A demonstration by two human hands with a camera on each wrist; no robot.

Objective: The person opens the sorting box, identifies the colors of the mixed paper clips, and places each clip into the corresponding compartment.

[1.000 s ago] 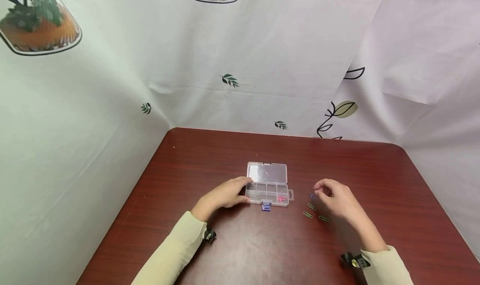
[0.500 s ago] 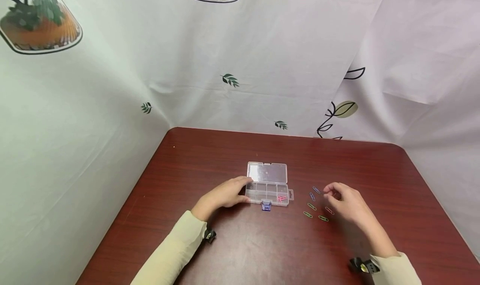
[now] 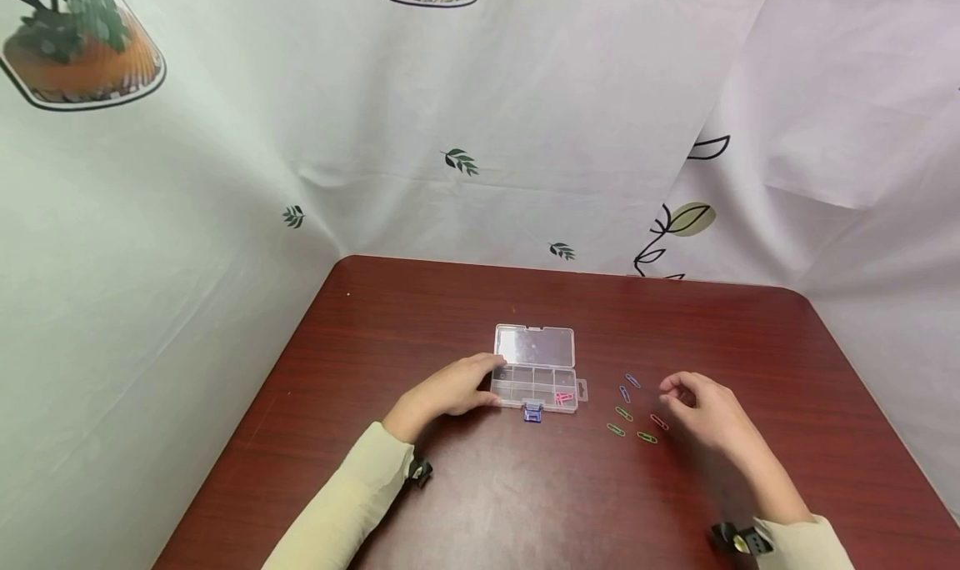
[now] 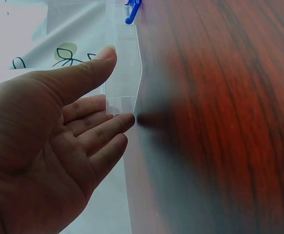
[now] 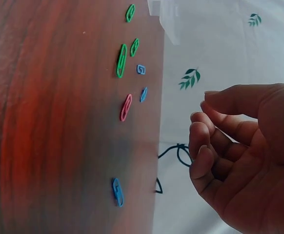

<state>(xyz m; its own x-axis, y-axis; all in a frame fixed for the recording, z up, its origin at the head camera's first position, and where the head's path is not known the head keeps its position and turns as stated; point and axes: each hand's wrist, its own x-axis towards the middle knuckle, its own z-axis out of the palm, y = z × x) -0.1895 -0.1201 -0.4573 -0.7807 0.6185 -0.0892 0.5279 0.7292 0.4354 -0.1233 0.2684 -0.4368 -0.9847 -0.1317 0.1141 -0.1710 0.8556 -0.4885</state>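
My left hand holds the left end of a clear plastic compartment box, thumb at the front corner and fingers at the back corner. The box's lid is raised and leans back. Pink paper clips lie in its front right compartment. My right hand hovers above the table with loosely curled fingers and nothing visible in them. Near it lie a pink paper clip, several green paper clips and blue paper clips. Another blue paper clip shows in the right wrist view, hidden in the head view.
A blue latch hangs from the box's front, and a hanging tab juts from its right end. The brown wooden table meets a white patterned cloth at the back and sides.
My right hand has drawn back to the right, away from the blue paper clips, which now show uncovered, as does the pink one. My left hand and the box have stayed put.
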